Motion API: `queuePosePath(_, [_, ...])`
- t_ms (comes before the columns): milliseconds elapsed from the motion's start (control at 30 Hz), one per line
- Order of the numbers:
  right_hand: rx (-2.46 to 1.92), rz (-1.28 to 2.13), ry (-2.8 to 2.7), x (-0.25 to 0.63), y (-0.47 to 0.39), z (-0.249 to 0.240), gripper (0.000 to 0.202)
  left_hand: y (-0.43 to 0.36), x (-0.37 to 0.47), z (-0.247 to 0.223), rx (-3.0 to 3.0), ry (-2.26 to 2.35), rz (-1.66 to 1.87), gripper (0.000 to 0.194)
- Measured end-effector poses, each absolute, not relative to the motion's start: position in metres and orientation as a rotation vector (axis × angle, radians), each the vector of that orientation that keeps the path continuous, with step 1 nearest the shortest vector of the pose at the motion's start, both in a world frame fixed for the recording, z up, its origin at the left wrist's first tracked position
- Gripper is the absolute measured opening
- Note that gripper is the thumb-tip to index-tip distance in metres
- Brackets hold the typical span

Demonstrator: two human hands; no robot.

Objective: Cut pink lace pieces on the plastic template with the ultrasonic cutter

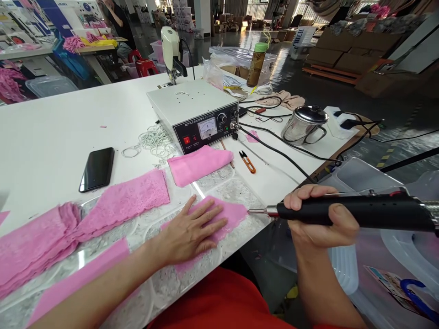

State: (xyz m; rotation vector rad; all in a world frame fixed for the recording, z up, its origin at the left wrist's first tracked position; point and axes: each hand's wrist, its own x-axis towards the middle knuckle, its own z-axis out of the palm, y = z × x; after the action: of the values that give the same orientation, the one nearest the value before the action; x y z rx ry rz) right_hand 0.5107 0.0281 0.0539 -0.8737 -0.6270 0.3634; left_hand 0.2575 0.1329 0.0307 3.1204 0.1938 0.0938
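Note:
My left hand (190,228) lies flat with fingers spread on a pink fabric piece (228,217) near the table's front edge. In my right hand (318,217) is a black handheld ultrasonic welding tool (363,212), gripped around its body. Its thin metal tip touches or nearly touches the right corner of that fabric. A folded pink piece (200,164) lies just beyond, against the control box (206,114) with its dial and red switch. Stacked pink lace pieces (126,201) spread to the left, and another pink strip (85,269) sits partly under my left forearm.
Orange thread snips (247,162) lie right of the folded piece. A phone (97,169) and tangled elastic loops (154,141) are at left. Black cables cross toward a metal mug (305,124) and a power strip (339,123). Plastic bins (363,178) stand beside the table at right.

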Motion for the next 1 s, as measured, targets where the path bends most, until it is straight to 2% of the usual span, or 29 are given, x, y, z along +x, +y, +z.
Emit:
queuePosePath(233, [-0.805,0.366,-0.545,0.509,0.033,0.054,0.019,0.133,0.257,0.029,3.17,0.176,0.148,0.054])
queuePosePath(667, [-0.802,0.406,-0.58,0.508,0.033,0.055,0.013,0.134,0.257,0.028,3.141,0.165,0.155,0.053])
queuePosePath(1000, [-0.819,0.341,-0.538,0.518,0.02,0.067,0.02,0.134,0.258,0.029,3.07,0.158,0.116,0.054])
